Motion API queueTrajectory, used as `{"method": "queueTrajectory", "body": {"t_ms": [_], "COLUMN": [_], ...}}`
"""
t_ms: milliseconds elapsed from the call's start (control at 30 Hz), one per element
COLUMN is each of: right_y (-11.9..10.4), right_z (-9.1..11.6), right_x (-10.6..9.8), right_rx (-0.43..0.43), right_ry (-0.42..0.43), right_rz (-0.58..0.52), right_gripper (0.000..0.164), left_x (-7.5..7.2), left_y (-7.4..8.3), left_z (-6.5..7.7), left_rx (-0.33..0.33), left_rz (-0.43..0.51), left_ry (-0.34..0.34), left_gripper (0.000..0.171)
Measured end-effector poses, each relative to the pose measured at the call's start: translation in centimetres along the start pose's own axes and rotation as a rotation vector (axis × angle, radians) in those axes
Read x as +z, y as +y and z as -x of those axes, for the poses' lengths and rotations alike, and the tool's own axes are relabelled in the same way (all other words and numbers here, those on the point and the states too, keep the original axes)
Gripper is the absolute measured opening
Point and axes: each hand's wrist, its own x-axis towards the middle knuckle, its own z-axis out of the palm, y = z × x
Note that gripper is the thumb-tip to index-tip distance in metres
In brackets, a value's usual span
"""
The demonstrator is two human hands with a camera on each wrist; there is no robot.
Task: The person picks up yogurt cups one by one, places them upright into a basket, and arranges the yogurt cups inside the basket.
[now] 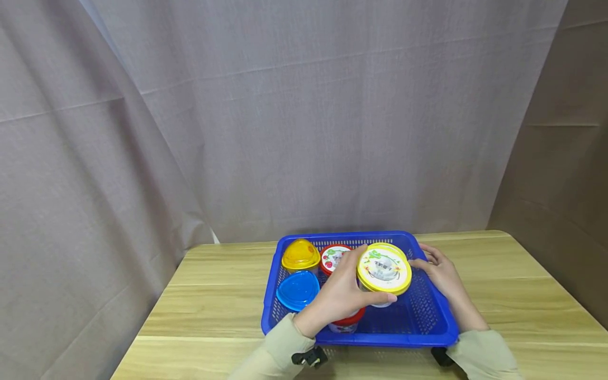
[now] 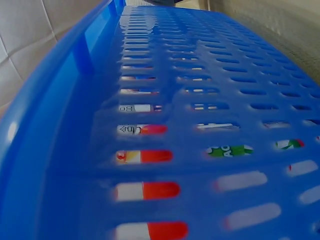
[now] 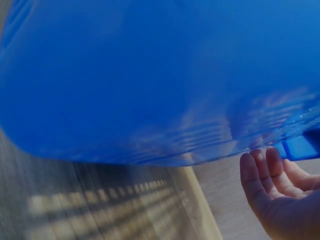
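Observation:
My left hand (image 1: 343,294) grips a round tub with a yellow-rimmed lid (image 1: 383,268), thumb at the front and fingers at the back. The tub is over the right half of a blue plastic basket (image 1: 361,339). My right hand (image 1: 444,277) holds the basket's right rim, thumb on the inner side and fingers outside; its fingers (image 3: 257,180) show against the basket in the right wrist view. Through the slots in the left wrist view, red and white packaging (image 2: 159,190) shows; the left hand is hidden there.
Inside the basket are a yellow-lidded container (image 1: 301,254), a blue-lidded container (image 1: 297,291), a red-lidded tub (image 1: 332,257) at the back and another red-lidded tub (image 1: 349,320) in front, partly behind my left hand. The wooden table (image 1: 214,295) meets a grey curtain (image 1: 304,132).

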Motion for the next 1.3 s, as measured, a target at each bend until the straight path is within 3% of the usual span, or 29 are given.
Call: {"method": "queueTrajectory", "body": {"t_ms": [633,967,1300], "right_y": [0.0,0.0,-0.1], "right_z": [0.3,0.0,0.0], "right_x": [-0.1,-0.2,-0.3], "right_rx": [-0.076,-0.045,-0.018], "right_ry": [0.016,0.001,-0.019], "right_rz": [0.011,0.012,0.074], "right_gripper": [0.060,0.067,0.073], "left_x": [1.0,1.9,2.2], "left_y": [0.5,0.5,0.9], "left_z": [-0.5,-0.5,-0.2], "left_rx": [0.021,0.082,0.041], "left_rz": [0.026,0.026,-0.067], "left_ry": [-0.021,-0.098,-0.236], "left_gripper": [0.105,0.098,0.101]}}
